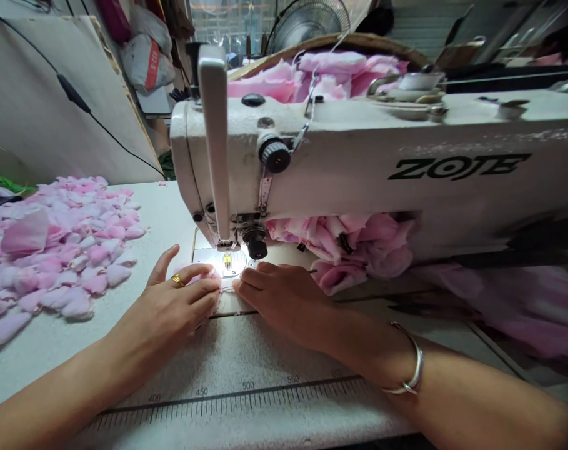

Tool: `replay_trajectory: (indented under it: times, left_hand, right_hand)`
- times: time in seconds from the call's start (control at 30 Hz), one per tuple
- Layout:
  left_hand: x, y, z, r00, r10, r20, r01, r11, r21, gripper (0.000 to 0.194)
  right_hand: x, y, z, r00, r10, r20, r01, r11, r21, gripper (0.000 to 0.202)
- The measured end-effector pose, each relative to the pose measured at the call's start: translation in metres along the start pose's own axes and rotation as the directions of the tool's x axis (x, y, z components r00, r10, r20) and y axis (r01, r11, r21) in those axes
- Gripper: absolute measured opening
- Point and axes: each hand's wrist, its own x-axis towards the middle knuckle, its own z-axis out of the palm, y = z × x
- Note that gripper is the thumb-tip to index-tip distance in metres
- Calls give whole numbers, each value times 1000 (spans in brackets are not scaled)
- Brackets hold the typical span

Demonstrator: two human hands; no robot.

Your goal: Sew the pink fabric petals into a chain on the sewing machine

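A lit needle plate lies under the needle and presser foot of a white sewing machine. Just in front of it, to the left, my left hand pinches a small pink fabric piece, mostly covered by the fingers; a gold ring is on one finger. My right hand rests at the plate's front right edge with its fingers curled together. What those fingers hold, if anything, is hidden. A thin dark tip shows beside its knuckles. Behind the right hand, bunched pink fabric fills the space under the machine arm.
Many small padded pink pieces are heaped on the table at left. A printed ruler scale runs along the front. Pink cloth lies at right. Behind the machine are a basket of pink fabric and a fan.
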Motion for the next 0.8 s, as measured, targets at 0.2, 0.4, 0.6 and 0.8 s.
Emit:
replay_trajectory:
  times: [0.2, 0.4, 0.6, 0.8]
  left_hand:
    - [8, -6, -7, 999, -6, 31, 15, 957, -289, 24]
    - [14, -5, 6, 992, -81, 101, 101, 971, -217, 35]
    - [20, -5, 18, 987, -139, 83, 153, 968, -201, 34]
    - [22, -5, 18, 989, -130, 72, 140, 979, -151, 35]
  right_hand:
    - [3, 7, 1, 999, 52, -2, -52, 998, 41, 12]
    - [9, 17, 7, 984, 169, -62, -171, 985, -20, 12]
    - [12, 18, 6, 966, 246, -85, -250, 967, -44, 16]
    - [13, 19, 9, 963, 250, -103, -257, 964, -68, 15]
